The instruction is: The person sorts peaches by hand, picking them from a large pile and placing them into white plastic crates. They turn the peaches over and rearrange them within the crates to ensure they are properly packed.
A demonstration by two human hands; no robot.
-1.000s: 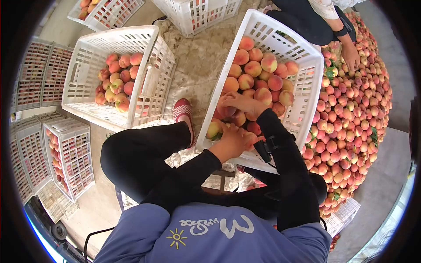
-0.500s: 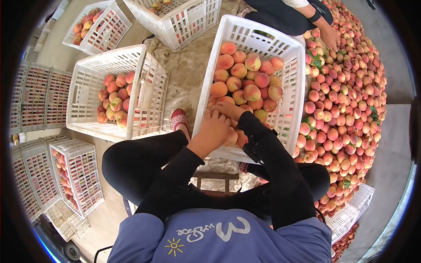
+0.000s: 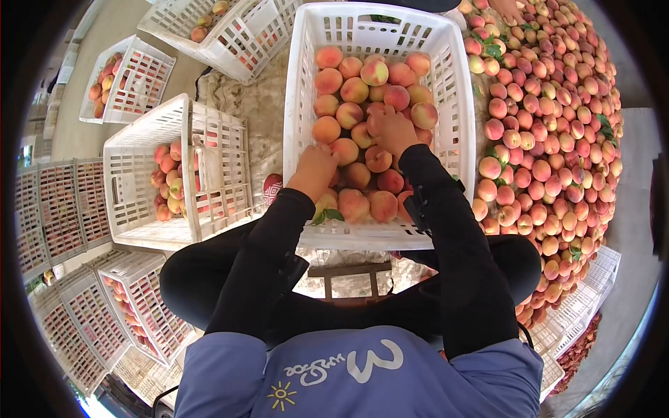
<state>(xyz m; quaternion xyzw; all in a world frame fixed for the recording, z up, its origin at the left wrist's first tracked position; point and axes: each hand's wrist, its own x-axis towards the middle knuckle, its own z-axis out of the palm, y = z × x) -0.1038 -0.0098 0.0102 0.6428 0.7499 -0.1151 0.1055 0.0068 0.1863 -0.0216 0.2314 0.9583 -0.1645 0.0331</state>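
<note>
A white plastic crate (image 3: 451, 132) stands in front of me, its bottom covered with red and yellow peaches (image 3: 354, 90). Over the crate's left side, my left hand (image 3: 315, 171) has its fingers curled against a peach (image 3: 344, 151). My right hand (image 3: 392, 131) reaches in near the middle, fingers bent down among the peaches; whether it grips one is hidden. Green leaves (image 3: 329, 215) lie by the peaches at the near left corner of the crate.
A big heap of peaches (image 3: 550, 160) spreads on the right. Another person's hand (image 3: 507, 10) is at its top edge. To the left stand a tilted crate (image 3: 145, 139) with peaches and stacked crates (image 3: 63, 202). A small wooden stool (image 3: 350, 272) is below the crate.
My hands have moved apart; the right one is now deeper among the peaches, the left at the crate's left side. The view has shifted, and more peaches show at the crate's near end.
</note>
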